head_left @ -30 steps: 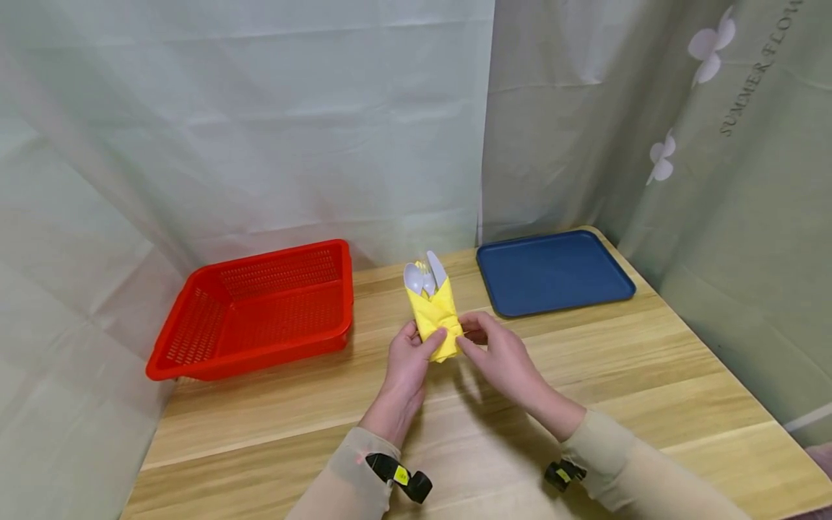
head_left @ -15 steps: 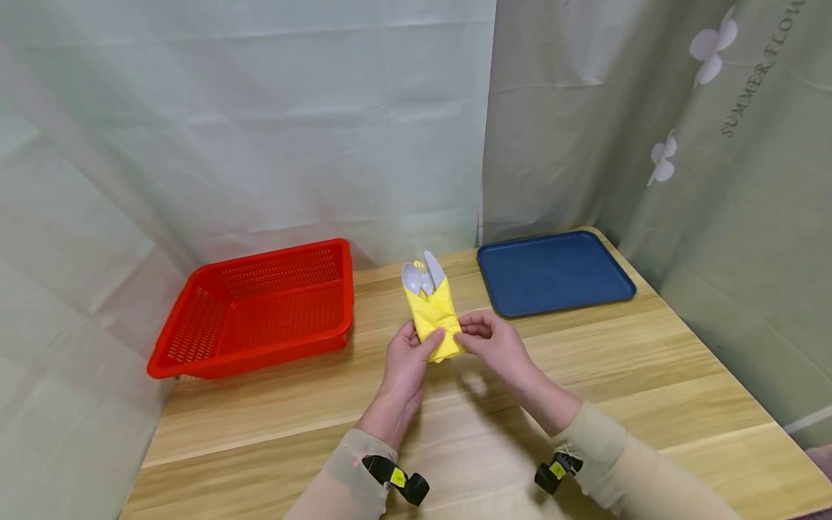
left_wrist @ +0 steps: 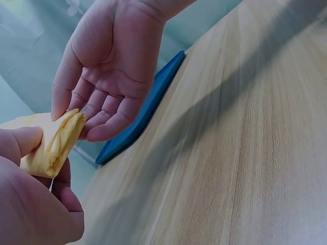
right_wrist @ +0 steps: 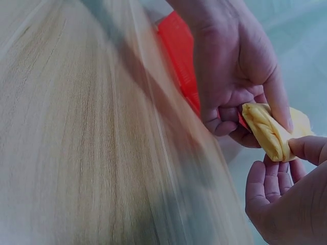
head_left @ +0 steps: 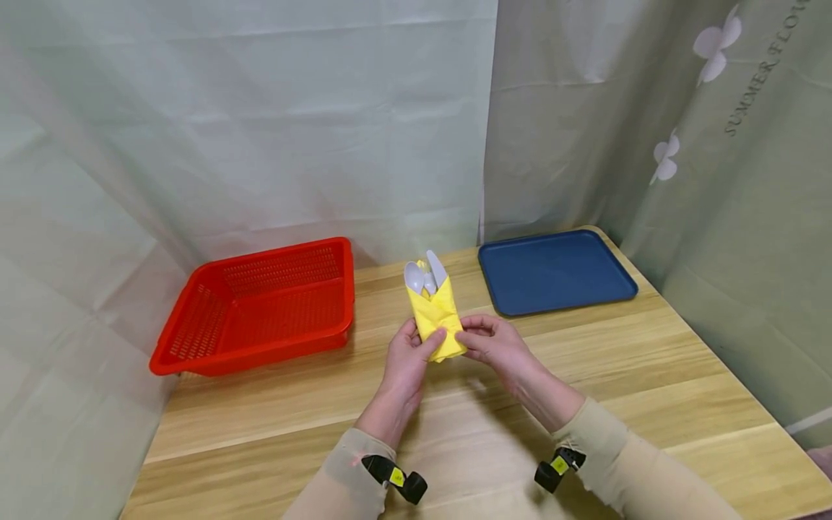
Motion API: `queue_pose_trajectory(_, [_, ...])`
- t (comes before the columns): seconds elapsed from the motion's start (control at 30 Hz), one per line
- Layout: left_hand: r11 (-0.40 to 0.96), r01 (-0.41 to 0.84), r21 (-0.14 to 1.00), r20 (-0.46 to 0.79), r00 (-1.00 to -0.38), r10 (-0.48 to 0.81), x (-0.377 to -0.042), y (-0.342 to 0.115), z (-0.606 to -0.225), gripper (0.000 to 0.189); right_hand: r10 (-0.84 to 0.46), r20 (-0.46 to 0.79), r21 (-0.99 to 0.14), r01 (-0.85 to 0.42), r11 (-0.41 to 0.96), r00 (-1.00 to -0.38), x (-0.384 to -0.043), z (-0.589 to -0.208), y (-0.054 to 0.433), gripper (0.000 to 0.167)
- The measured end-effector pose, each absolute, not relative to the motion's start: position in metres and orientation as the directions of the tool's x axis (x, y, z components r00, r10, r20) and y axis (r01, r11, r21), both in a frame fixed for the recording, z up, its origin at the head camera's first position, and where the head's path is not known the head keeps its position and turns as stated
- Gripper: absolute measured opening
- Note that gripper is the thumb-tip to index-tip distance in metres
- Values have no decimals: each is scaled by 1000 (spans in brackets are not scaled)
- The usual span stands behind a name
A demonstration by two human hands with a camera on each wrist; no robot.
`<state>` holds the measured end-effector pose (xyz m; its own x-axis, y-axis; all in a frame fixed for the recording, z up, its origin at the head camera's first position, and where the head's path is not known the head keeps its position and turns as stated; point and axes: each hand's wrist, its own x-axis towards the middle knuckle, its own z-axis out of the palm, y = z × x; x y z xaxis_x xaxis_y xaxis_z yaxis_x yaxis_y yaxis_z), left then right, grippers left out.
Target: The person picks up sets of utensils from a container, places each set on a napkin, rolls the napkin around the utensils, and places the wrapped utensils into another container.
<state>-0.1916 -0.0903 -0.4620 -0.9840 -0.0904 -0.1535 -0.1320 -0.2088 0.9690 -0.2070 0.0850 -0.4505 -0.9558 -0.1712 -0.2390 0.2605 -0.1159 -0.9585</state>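
A yellow napkin [head_left: 434, 315] is folded into a pouch, held up over the table. Out of its top stick a light grey plastic spoon [head_left: 414, 276], a fork [head_left: 429, 282] partly hidden between its neighbours, and a knife [head_left: 437, 269]. My left hand [head_left: 407, 365] grips the lower left of the pouch, thumb across the front and fingers behind. At the lower right edge my right hand [head_left: 497, 348] pinches the napkin between thumb and fingers. Both wrist views show the folded bottom end of the napkin [left_wrist: 56, 140] between the two hands.
On the left of the wooden table [head_left: 273, 412] stands a red plastic basket [head_left: 250, 361] with perforated walls. A blue tray [head_left: 557, 273] lies at the back right. Pale curtains [head_left: 292, 130] hang behind and at both sides.
The right hand has shifted slightly at the napkin's right edge, and its wrist has come a little inward. The pouch and left hand stay nearly in place.
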Motion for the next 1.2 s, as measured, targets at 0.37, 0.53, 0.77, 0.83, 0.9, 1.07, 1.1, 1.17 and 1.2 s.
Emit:
queue_pose_trajectory(0.37, [-186, -105, 977, -129, -984, -120, -191, -87, -459, 46, -191, -218, -965, 240, -104, -957, -205, -450, 86, 33])
queue_pose_trajectory(0.53, [-175, -116, 978, -140, -982, -129, -190, -87, -458, 47, -206, -215, -968, 237, -86, -955, -204, -450, 86, 34])
queue_pose_trajectory(0.77, [-169, -116, 979, -141, -980, -142, -189, -88, -457, 45, -201, -216, -972, 231, -52, -955, -204, -451, 86, 33])
queue_pose_trajectory(0.83, [-171, -116, 978, -142, -979, -144, -190, -88, -457, 44, -197, -216, -972, 230, -51, -956, -204, -451, 85, 33])
queue_pose_trajectory(0.9, [-172, -115, 978, -140, -979, -145, -190, -88, -456, 42, -192, -214, -972, 228, -52, -958, -203, -451, 85, 32])
queue_pose_trajectory(1.07, [-165, -107, 980, -131, -981, -142, -190, -89, -454, 41, -189, -206, -975, 219, -48, -960, -204, -450, 84, 31])
queue_pose_trajectory(1.1, [-160, -107, 981, -130, -981, -142, -190, -89, -454, 41, -191, -204, -975, 216, -45, -960, -204, -450, 84, 31])
queue_pose_trajectory(1.17, [-150, -106, 983, -127, -982, -142, -190, -90, -453, 42, -193, -198, -977, 209, -39, -961, -204, -449, 84, 32])
queue_pose_trajectory(1.2, [-144, -106, 984, -127, -982, -142, -190, -90, -453, 42, -195, -197, -977, 208, -37, -961, -204, -449, 84, 32])
